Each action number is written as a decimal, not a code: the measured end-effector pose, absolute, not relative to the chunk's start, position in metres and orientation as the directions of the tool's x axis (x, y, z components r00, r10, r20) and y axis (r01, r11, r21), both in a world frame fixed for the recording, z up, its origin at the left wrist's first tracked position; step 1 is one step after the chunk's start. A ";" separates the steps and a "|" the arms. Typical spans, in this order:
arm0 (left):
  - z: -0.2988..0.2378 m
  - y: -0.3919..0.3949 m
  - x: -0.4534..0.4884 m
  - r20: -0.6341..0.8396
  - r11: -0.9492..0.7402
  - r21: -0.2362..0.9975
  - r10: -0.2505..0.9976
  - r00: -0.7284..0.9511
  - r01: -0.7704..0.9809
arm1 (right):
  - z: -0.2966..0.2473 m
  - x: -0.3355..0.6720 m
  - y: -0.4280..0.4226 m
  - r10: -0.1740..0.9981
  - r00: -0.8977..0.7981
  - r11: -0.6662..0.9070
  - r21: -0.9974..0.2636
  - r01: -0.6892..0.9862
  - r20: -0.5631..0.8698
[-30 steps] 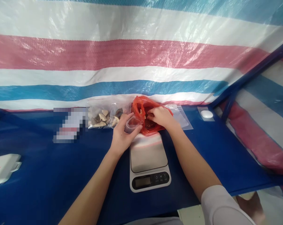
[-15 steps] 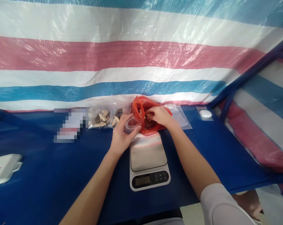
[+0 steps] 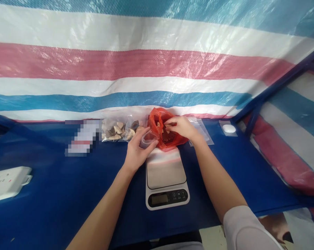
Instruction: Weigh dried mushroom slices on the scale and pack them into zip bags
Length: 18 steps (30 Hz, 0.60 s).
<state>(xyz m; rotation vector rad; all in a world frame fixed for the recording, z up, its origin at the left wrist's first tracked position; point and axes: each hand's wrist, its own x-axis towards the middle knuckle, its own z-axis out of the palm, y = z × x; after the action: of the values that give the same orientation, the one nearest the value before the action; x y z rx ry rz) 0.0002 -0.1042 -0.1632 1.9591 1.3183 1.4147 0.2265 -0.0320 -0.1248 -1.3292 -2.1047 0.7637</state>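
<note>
My left hand (image 3: 136, 151) grips the mouth of a small clear plastic bag (image 3: 148, 139) and holds it open just behind the kitchen scale (image 3: 165, 178). To its right, the fingers of my right hand (image 3: 181, 127) are pinched together over the opening of a red plastic bag (image 3: 160, 126); a small pale piece seems to be between the fingertips. The red bag holds dark and pale chunks. The scale has a steel platform and a dark, blank display, and nothing lies on it.
Clear bags filled with pale and dark chunks (image 3: 117, 130) lie left of the red bag. Flat empty clear bags (image 3: 202, 130) lie to its right, then a small white round object (image 3: 229, 128). A white power strip (image 3: 7, 182) is at the far left. A striped tarp wall closes off the back of the blue table (image 3: 55, 194).
My right hand has lifted slightly out of the red bag toward the clear bag's mouth. My left hand keeps its hold. The view shifted a little.
</note>
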 end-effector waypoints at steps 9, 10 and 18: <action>-0.166 -0.104 -0.001 0.507 -0.493 0.773 0.858 0.079 0.400 | -0.076 0.217 -0.063 0.875 -0.392 0.439 -0.808 0.394 0.284; -0.166 -0.105 -0.001 0.510 -0.499 0.772 0.856 0.086 0.394 | -0.072 0.213 -0.067 0.871 -0.408 0.441 -0.803 0.400 0.275; -0.161 -0.107 0.001 0.525 -0.541 0.766 0.838 0.149 0.347 | -0.060 0.183 -0.089 0.772 -0.598 0.584 -0.609 0.536 0.213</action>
<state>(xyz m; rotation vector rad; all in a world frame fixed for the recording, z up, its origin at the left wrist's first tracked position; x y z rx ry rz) 0.0012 -0.1071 -0.1611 1.9621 1.1275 1.3798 0.1834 -0.0888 -0.0596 -1.0456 -2.3544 0.6866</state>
